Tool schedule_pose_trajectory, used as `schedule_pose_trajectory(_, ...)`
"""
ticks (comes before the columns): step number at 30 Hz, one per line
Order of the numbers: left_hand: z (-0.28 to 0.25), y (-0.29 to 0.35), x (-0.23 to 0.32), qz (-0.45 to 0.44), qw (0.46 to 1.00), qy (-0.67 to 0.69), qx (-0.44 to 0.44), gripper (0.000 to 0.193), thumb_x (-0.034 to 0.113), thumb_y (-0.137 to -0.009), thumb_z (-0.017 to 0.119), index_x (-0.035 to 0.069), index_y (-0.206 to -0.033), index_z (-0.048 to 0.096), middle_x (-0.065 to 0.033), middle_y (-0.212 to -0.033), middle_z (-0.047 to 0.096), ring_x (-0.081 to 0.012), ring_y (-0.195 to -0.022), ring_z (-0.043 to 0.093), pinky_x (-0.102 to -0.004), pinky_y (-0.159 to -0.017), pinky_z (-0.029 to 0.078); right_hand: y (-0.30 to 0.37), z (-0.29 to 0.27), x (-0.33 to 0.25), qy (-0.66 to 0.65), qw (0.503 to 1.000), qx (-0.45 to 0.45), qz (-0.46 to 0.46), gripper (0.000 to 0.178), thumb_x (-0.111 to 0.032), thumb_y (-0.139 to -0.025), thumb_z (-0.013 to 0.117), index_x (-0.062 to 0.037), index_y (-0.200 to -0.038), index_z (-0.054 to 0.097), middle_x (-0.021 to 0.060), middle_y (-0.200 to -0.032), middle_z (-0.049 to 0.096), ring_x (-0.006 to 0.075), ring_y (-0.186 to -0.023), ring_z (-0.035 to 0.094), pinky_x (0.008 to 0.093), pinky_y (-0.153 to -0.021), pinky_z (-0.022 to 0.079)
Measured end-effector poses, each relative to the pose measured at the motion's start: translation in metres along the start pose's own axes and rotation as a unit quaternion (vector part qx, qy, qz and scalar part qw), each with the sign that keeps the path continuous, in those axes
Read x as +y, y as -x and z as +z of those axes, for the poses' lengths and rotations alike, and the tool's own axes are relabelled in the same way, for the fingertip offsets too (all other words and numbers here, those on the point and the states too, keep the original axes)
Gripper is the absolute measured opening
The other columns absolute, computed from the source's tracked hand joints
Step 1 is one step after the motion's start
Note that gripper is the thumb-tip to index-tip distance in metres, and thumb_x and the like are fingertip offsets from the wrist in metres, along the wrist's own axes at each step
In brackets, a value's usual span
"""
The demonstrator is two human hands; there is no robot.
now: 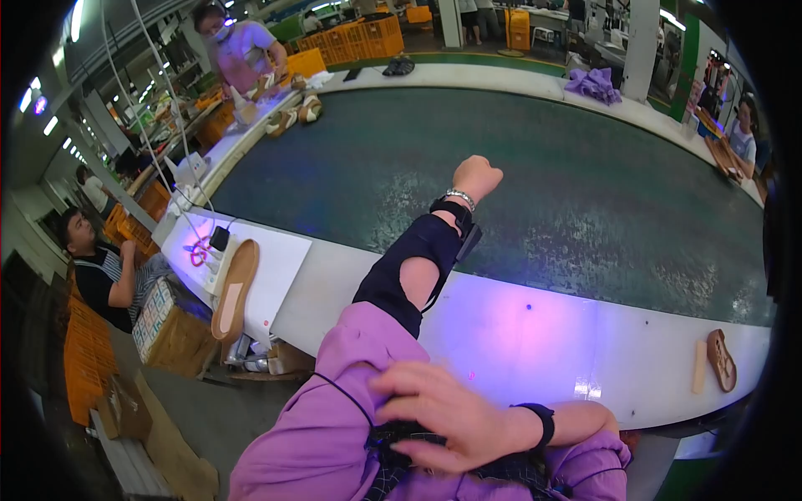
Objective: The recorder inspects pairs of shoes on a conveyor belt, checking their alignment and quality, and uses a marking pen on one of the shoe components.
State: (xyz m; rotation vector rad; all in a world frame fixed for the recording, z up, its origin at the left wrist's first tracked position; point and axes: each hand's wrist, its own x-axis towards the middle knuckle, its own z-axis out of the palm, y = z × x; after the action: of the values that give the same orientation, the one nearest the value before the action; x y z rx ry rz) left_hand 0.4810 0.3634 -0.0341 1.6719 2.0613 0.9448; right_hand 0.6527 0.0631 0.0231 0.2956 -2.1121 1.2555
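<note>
My left arm, in a purple sleeve (368, 334) and a dark forearm cover (401, 259), reaches out over the dark green conveyor belt (601, 209). At its end my left hand (477, 178) is closed in a fist above the belt, with a beaded bracelet at the wrist; nothing shows sticking out of it. My right hand (447, 417), slightly blurred, is in front of my body with its fingers apart, close to the left sleeve and a thin black cable. Whether the fingertips touch the sleeve I cannot tell. A black band (539, 422) circles the right wrist.
On the white table edge (518, 351) at left lies a tan shoe sole (236, 290) on a white sheet (280, 267), beside a power strip (219, 265) and red-handled scissors (199, 250). A brown shoe piece (721, 361) and beige strip (698, 366) lie at right. Co-workers stand or sit around.
</note>
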Motion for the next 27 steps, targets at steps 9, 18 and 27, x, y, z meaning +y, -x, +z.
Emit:
schedule_pose_trajectory(9, 0.0, 0.018, 0.037, 0.156, 0.949, -0.273, -0.005, 0.027, 0.02, -0.067, 0.058, 0.004, -0.085, 0.07, -0.0185, -0.089, 0.068, -0.0342, -0.091, 0.065, -0.0419, -0.08, 0.052, -0.007, -0.014, -0.014, 0.18, 0.962, 0.2, 0.042, 0.059, -0.011, -0.078, 0.068, 0.0025, -0.129, 0.041, 0.0222, -0.121, 0.048, 0.0383, -0.108, 0.049, 0.0414, -0.091, 0.04)
schedule_pose_trajectory(18, 0.003, 0.039, 0.056, 0.229, 0.876, -0.414, -0.097, 0.023, 0.017, -0.068, 0.06, 0.005, -0.084, 0.071, -0.0161, -0.088, 0.069, -0.0311, -0.089, 0.067, -0.0408, -0.078, 0.054, 0.007, -0.013, -0.022, 0.137, 0.977, 0.161, -0.031, 0.024, 0.0, -0.077, 0.062, 0.0008, -0.101, 0.057, 0.0132, -0.088, 0.059, 0.0291, -0.078, 0.059, 0.0347, -0.07, 0.048)
schedule_pose_trajectory(27, 0.004, 0.045, 0.064, 0.244, 0.84, -0.461, -0.148, 0.022, 0.016, -0.07, 0.06, 0.005, -0.085, 0.071, -0.0156, -0.089, 0.069, -0.031, -0.089, 0.067, -0.0403, -0.079, 0.053, 0.022, -0.023, -0.051, -0.186, 0.98, -0.076, 0.014, 0.016, -0.009, -0.087, 0.061, -0.0025, -0.102, 0.061, 0.0104, -0.095, 0.065, 0.0267, -0.085, 0.064, 0.0318, -0.073, 0.05)
